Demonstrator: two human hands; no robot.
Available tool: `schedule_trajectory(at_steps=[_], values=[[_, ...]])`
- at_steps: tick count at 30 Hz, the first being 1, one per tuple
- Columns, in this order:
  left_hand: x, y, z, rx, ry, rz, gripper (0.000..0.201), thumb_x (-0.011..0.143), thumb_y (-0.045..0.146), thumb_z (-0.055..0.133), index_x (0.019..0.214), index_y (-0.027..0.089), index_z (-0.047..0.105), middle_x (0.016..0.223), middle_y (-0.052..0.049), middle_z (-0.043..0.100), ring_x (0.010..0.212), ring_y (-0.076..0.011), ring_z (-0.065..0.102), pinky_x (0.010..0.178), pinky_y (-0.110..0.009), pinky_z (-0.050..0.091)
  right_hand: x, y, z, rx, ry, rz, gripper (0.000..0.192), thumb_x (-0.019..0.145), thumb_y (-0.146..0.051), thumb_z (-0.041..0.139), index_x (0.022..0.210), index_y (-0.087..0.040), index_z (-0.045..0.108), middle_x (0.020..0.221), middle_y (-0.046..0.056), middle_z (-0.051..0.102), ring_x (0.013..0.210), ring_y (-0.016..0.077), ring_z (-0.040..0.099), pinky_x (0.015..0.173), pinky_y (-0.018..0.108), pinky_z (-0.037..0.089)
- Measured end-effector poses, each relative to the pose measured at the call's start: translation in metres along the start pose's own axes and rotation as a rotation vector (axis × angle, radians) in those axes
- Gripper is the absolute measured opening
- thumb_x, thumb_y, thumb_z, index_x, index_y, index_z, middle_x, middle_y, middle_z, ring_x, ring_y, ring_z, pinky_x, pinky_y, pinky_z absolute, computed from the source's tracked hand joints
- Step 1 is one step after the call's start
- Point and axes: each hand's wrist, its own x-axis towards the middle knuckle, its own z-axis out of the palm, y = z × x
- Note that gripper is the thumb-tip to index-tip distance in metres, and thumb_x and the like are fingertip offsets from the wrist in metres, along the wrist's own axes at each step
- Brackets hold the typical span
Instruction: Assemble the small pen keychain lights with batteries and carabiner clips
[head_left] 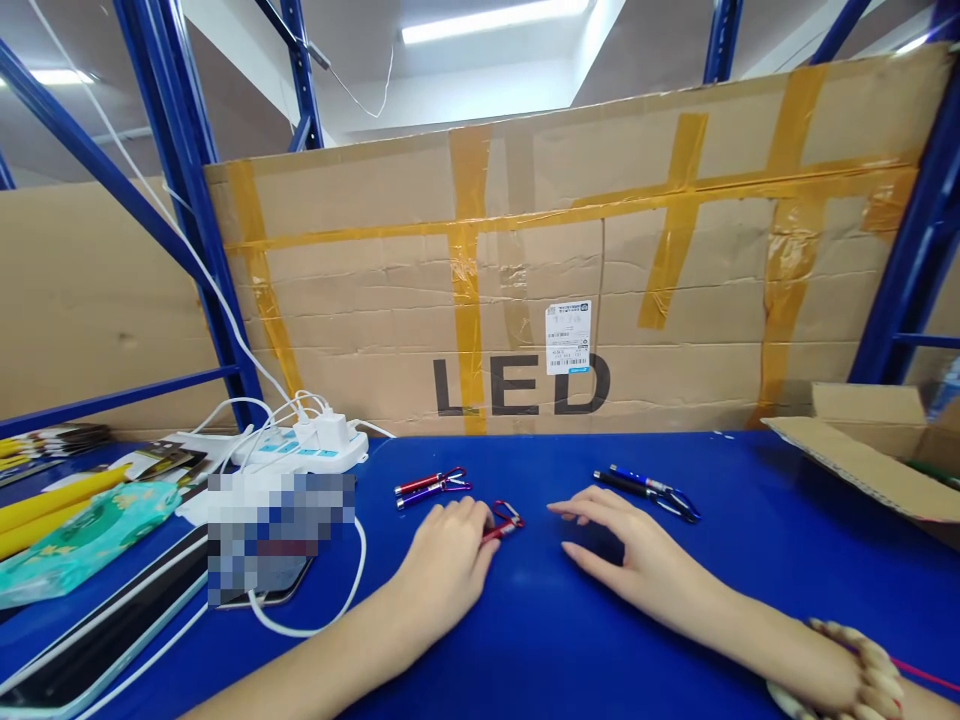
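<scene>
My left hand [448,555] is closed around a small red keychain flashlight [501,529]. Its red carabiner clip sticks out to the right, while most of the body is hidden by the fingers. Just beyond that hand lie two similar flashlights side by side, one red [420,485] and one purple [421,496], each with a clip. To the right, my right hand [634,545] hovers at or just above the blue table, thumb and fingers apart, holding nothing. Behind it rest a black pen [624,484] and a blue pen [637,479], close together and slanted.
On the left, a white power strip [349,450] with plugs and cables stands near a phone [289,580] and a teal packet [90,540]. An open cardboard box [862,465] sits at the right. A large taped cardboard sheet [360,330] closes off the table's back.
</scene>
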Motion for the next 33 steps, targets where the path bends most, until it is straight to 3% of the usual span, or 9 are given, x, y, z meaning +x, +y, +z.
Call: schedule_trajectory(at_steps=[4,8,10,14,19,22,25,30,33], values=[[-0.01,0.017,0.007,-0.345,-0.023,0.112,0.014,0.089,0.024,0.043,0.091,0.02,0.056,0.094,-0.005,0.064,0.085,-0.0217,0.058,0.077,-0.033,0.043,-0.005,-0.015,-0.001,0.091,-0.083,-0.079,0.038,0.086,-0.039,0.051,0.121,-0.024,0.053,0.116,0.008,0.056,0.108,0.0212,0.05,0.096,0.039,0.038],[-0.014,0.022,0.011,-0.548,-0.054,0.168,0.012,0.088,0.021,0.042,0.092,0.021,0.053,0.099,-0.004,0.063,0.091,-0.02,0.056,0.082,-0.031,0.041,-0.008,-0.023,-0.002,0.136,-0.192,-0.097,0.033,0.089,-0.042,0.045,0.116,-0.027,0.056,0.103,0.005,0.062,0.096,0.019,0.054,0.089,0.036,0.041],[-0.013,0.02,0.012,-0.639,-0.055,0.155,0.012,0.089,0.022,0.041,0.091,0.021,0.052,0.097,-0.003,0.062,0.089,-0.0185,0.055,0.081,-0.03,0.041,-0.007,-0.025,-0.001,0.123,-0.199,-0.098,0.029,0.091,-0.039,0.042,0.113,-0.027,0.058,0.096,0.004,0.064,0.091,0.018,0.055,0.086,0.034,0.042],[-0.009,0.019,0.013,-0.771,-0.079,0.027,0.014,0.089,0.024,0.038,0.093,0.02,0.051,0.07,0.002,0.056,0.065,-0.0134,0.051,0.063,-0.024,0.039,-0.009,-0.022,0.002,0.074,-0.183,-0.075,0.031,0.095,-0.033,0.034,0.109,-0.026,0.059,0.095,0.005,0.062,0.09,0.0178,0.055,0.084,0.033,0.043],[-0.01,0.019,0.012,-0.78,-0.141,-0.008,0.01,0.086,0.025,0.043,0.083,0.019,0.051,0.064,0.004,0.05,0.059,-0.0119,0.044,0.057,-0.022,0.034,-0.019,-0.016,0.002,0.06,-0.243,-0.012,0.036,0.095,-0.034,0.027,0.12,-0.031,0.053,0.112,0.004,0.059,0.108,0.0205,0.051,0.097,0.04,0.036],[-0.011,0.018,0.012,-0.719,-0.145,0.002,0.008,0.085,0.022,0.045,0.08,0.02,0.05,0.065,0.004,0.047,0.062,-0.0123,0.042,0.059,-0.023,0.034,-0.023,-0.015,0.002,0.047,-0.252,0.025,0.035,0.091,-0.046,0.036,0.118,-0.032,0.054,0.117,0.003,0.059,0.114,0.0234,0.049,0.099,0.04,0.036],[-0.012,0.018,0.012,-0.673,-0.135,0.053,0.008,0.085,0.02,0.044,0.08,0.02,0.05,0.069,0.003,0.048,0.065,-0.0129,0.043,0.063,-0.024,0.034,-0.019,-0.017,0.002,-0.004,-0.233,0.005,0.032,0.088,-0.047,0.042,0.107,-0.029,0.061,0.106,0.003,0.066,0.101,0.0244,0.058,0.094,0.041,0.039],[-0.013,0.02,0.008,-0.691,-0.137,0.081,0.004,0.084,0.018,0.045,0.085,0.02,0.048,0.076,0.002,0.052,0.068,-0.0127,0.043,0.065,-0.023,0.035,-0.012,-0.021,0.0,-0.103,-0.173,-0.129,0.031,0.094,-0.033,0.032,0.104,-0.027,0.061,0.086,0.003,0.07,0.072,0.0177,0.063,0.069,0.031,0.047],[-0.013,0.023,0.004,-0.721,-0.149,0.049,0.005,0.083,0.018,0.046,0.087,0.02,0.049,0.082,0.001,0.054,0.071,-0.0127,0.043,0.067,-0.023,0.036,-0.015,-0.018,0.002,-0.132,-0.111,-0.142,0.035,0.096,-0.03,0.026,0.107,-0.025,0.059,0.088,0.004,0.069,0.073,0.0167,0.063,0.069,0.03,0.048]])
